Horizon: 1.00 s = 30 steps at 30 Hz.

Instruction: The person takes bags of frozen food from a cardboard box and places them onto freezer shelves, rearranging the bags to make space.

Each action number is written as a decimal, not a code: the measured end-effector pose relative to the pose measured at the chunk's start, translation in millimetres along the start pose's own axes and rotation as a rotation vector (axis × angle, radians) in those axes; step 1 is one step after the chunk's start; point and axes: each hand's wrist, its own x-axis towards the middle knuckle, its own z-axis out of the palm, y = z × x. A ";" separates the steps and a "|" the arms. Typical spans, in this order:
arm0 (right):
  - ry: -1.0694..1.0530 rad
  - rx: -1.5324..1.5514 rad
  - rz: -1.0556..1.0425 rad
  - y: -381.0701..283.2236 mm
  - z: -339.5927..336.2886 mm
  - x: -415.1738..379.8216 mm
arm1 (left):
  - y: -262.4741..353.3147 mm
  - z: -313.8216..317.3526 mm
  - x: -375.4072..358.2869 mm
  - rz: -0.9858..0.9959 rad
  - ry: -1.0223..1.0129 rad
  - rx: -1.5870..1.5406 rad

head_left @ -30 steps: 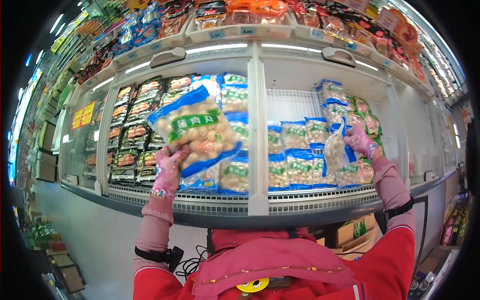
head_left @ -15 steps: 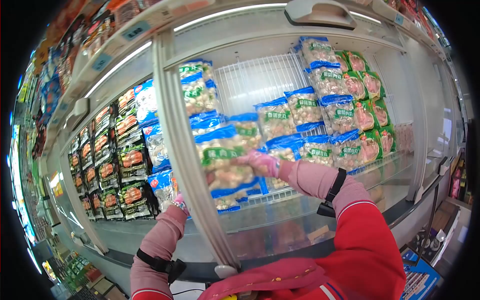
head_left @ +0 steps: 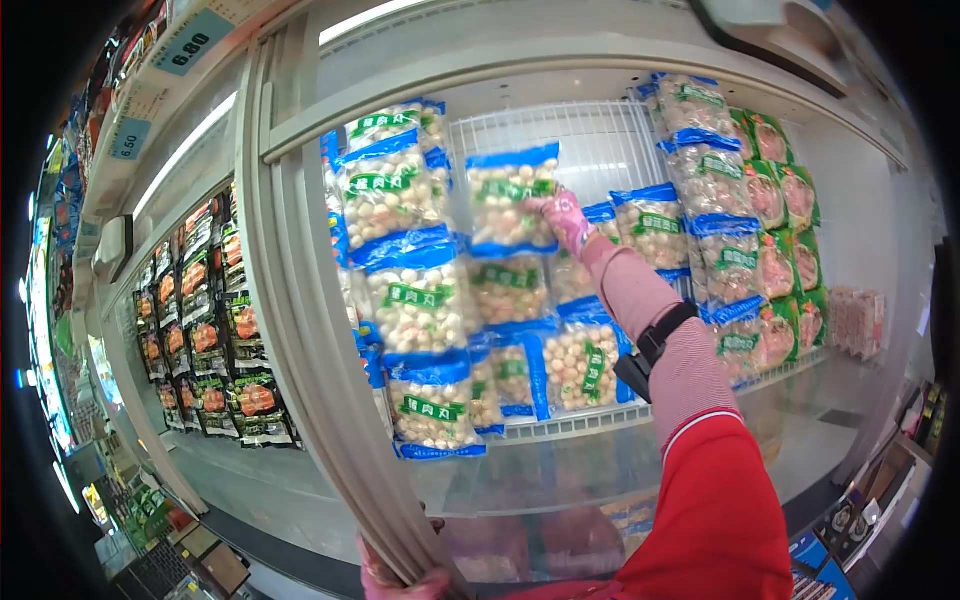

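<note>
A shop freezer [head_left: 560,60] with glass sliding doors fills the view, and a white wire rack [head_left: 590,150] lines its back wall. The grey door frame [head_left: 300,330] runs from top to bottom just left of the right hand's reach, with the left hand at its foot. Price tags [head_left: 190,40] sit on the ledge above the freezer, up and to the left of both hands.

The right hand [head_left: 565,218], in a pink glove, is raised into the freezer with its arm stretched up from the lower right. Its fingers are closed on the right edge of a bag [head_left: 512,200] of pale meatballs with blue bands and a green label, held upright against the rack. Just left of that bag hang more blue bags [head_left: 395,185], and others are stacked below the hand [head_left: 430,410]. To the right of the hand stands another column of blue bags [head_left: 725,240], and beyond it green and pink packs [head_left: 785,200]. A black strap [head_left: 655,345] wraps the right forearm.

The left hand [head_left: 400,580] shows only at the bottom edge, fingers curled over the lower end of the door frame, gripping it. Dark packs [head_left: 225,350] lie behind the glass, up and to its left.
</note>
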 end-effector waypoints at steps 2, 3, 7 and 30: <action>-0.040 -0.076 -0.090 11.7 8.1 42.6 | -25.7 -0.3 -9.2 0.166 0.121 -0.005; -0.047 -0.061 -0.087 26.5 1.9 74.0 | -28.9 -9.4 -9.0 -0.107 0.157 -0.243; 0.026 -0.795 -0.028 72.4 -6.9 118.8 | -22.4 -2.0 -7.6 0.031 0.192 0.005; -0.079 -1.791 -0.188 49.5 30.1 27.3 | -20.4 -10.0 -1.9 0.018 0.091 0.138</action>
